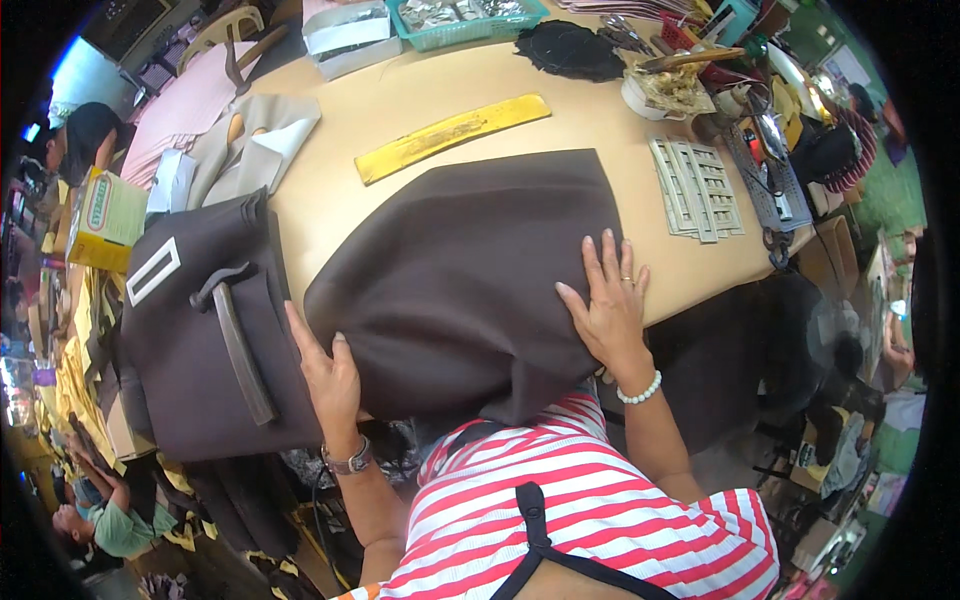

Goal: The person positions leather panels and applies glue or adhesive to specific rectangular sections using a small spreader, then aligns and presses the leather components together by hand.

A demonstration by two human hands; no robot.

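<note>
A large dark brown sheet (470, 260), which looks like leather or imitation leather, lies on the tan table. Its near part bulges and hangs over the table edge against my body. My right hand (612, 308) rests flat on the sheet's right edge, fingers spread. At the left edge of the sheet is my left hand (332, 385), index finger stretched out and thumb apart from it on the sheet; its other fingers are mostly hidden. Left of that hand, a hammer (240, 345) and a pale rectangular frame (153, 270) lie on a stack of brown sheets (200, 400).
Beyond the sheet lies a yellow bar (452, 137). Pale slotted strips (697, 190) and a grey basket (768, 185) sit at the right. A teal tray (465, 25), white box (348, 38) and round black piece (570, 50) line the back. Another person (120, 515) is at lower left.
</note>
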